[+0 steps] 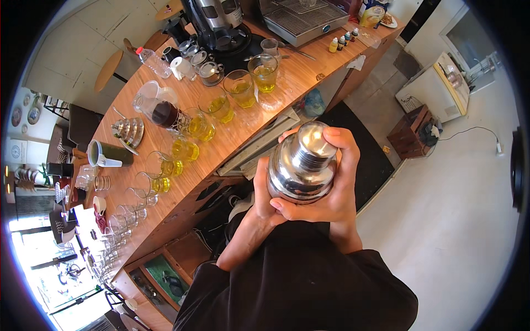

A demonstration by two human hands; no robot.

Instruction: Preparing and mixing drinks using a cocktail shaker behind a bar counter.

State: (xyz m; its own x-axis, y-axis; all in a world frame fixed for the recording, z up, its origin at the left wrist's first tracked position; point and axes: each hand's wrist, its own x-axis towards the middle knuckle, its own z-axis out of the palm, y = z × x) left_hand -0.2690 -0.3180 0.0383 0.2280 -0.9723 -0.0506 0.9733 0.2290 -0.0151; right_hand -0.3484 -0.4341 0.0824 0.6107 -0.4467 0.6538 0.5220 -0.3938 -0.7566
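Note:
A shiny metal cocktail shaker point(304, 171), its cap point(313, 138) on, is held up in front of my chest. My left hand point(265, 192) wraps its left side and lower body. On the other side my right hand point(341, 182) grips it, with a finger resting against the cap and the thumb across the front. Whatever the shaker contains is hidden. Beyond it, on the wooden counter point(236, 140), stands a row of glasses; several, such as this glass tumbler point(265, 74), hold a yellow-green liquid.
A carafe of dark liquid point(165, 116), a jug of green liquid point(109, 154) and a stepped metal vessel point(128, 131) stand behind the glasses. Farther along are a plastic bottle point(154, 62), a coffee grinder point(219, 25), an espresso machine point(306, 25) and small dropper bottles point(341, 42). A white wall point(439, 231) rises at right.

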